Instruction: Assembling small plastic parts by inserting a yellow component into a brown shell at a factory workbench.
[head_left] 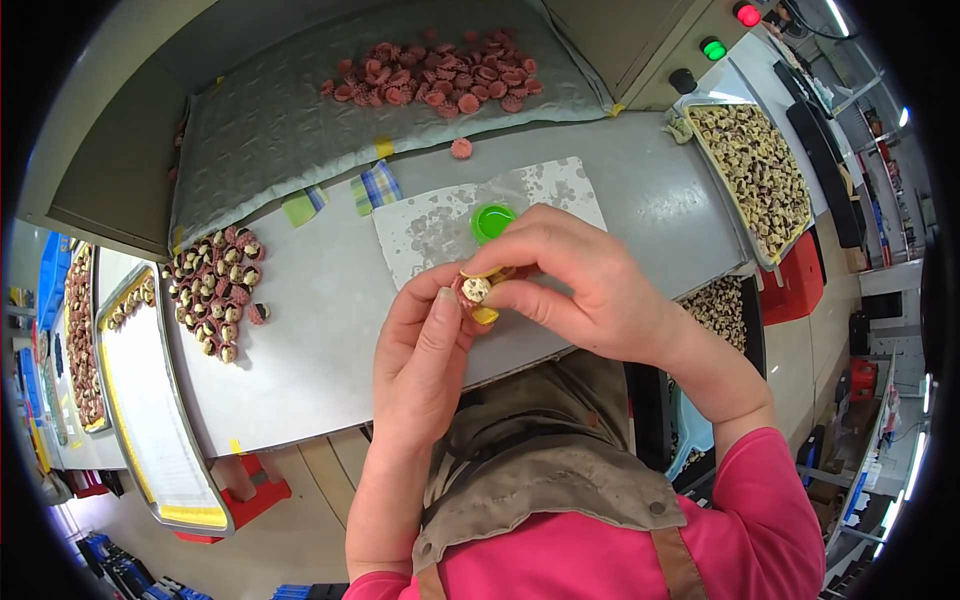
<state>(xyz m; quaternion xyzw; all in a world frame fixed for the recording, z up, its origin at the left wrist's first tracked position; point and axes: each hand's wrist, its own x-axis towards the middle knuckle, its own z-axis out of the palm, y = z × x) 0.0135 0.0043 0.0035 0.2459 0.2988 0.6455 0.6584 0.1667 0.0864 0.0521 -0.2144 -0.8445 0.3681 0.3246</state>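
Close together over the front of the table, my left hand point(420, 335) and my right hand point(590, 290) meet at one small piece. The left fingers are closed round a reddish-pink scalloped cup point(462, 290), mostly hidden by the fingertips. A cream piece with dark specks point(476, 289) sits at its opening, and my right thumb and fingertips press against it. Yellow coverings show on some fingertips. Just beyond the hands, a bright green round dish point(492, 222) stands on a white, stained sheet point(410, 240).
Loose pink cups point(440, 80) lie heaped on a grey mat point(270, 150). Filled cups point(215, 285) cluster at left, beside a yellow-edged tray point(165, 400). At right, a tray point(748, 240) holds many cream-and-dark pieces. A machine panel with red and green lights point(714, 49) stands behind.
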